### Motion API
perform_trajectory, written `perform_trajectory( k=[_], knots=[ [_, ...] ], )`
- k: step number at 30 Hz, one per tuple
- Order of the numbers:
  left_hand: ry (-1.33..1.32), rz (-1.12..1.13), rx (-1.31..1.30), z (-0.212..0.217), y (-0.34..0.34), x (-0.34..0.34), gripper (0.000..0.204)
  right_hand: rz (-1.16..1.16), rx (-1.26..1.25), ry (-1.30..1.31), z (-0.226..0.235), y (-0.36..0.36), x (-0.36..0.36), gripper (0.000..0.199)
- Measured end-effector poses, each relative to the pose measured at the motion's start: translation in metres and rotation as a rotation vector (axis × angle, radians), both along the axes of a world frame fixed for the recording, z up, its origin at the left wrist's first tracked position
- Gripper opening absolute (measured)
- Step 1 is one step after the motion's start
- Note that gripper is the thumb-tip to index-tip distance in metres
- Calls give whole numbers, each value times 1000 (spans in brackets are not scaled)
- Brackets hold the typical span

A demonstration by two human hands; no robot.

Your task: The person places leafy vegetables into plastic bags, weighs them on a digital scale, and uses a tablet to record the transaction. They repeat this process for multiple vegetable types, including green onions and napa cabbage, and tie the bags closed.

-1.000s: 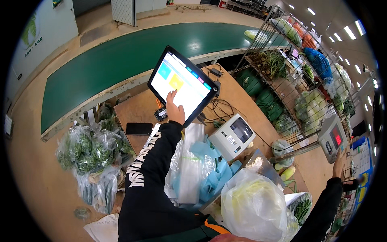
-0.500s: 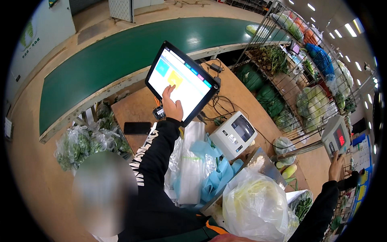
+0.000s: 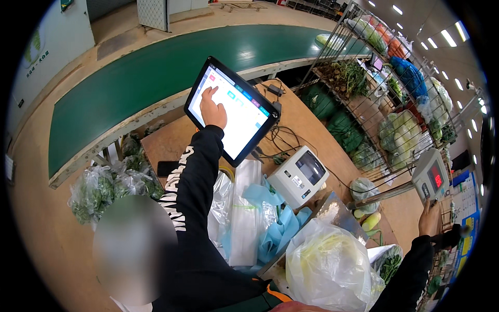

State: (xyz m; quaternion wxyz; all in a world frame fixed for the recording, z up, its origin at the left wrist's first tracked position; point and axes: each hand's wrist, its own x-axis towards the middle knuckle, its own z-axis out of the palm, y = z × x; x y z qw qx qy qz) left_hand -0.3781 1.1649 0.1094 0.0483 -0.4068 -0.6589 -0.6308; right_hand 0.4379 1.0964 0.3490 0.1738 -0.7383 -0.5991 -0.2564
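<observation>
My left hand (image 3: 213, 110) rests on the lit touchscreen (image 3: 236, 132), index finger stretched out on its upper left part and thumb apart. At the far right, my right hand (image 3: 429, 218) reaches the lower edge of a grey scale display (image 3: 430, 174) with red digits. Its fingertips touch the panel there and the hand grips nothing that I can see. On the metal scale platform (image 3: 338, 209) lies a clear plastic bag (image 3: 327, 262) with pale yellow-green contents. A white label printer (image 3: 297, 179) stands between the screen and the platform.
Clear plastic bags (image 3: 244, 218) and blue strips (image 3: 278, 234) lie before the printer. A dark phone (image 3: 167, 168) is partly behind my left sleeve. Beyond runs a green conveyor belt (image 3: 156, 78). A wire rack (image 3: 358, 99) of bagged vegetables stands right; bagged greens (image 3: 99, 192) sit left.
My left hand has moved up and left across the touchscreen, and the screen's page has changed from large coloured blocks to a mostly white one. My right hand stays at the scale display.
</observation>
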Motion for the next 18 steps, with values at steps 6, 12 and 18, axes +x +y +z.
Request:
perform_trajectory(
  k=[6,12,18],
  knots=[
    [68,68,-88,16,13,-27,54,19,-29,49,8,-1,-8,63],
    [160,64,-1,12,-27,-8,46,4,-67,65,16,-8,-22,64],
    [-288,-670,-127,-16,-164,107,16,6,-121,34,18,-16,-15,62]
  ],
)
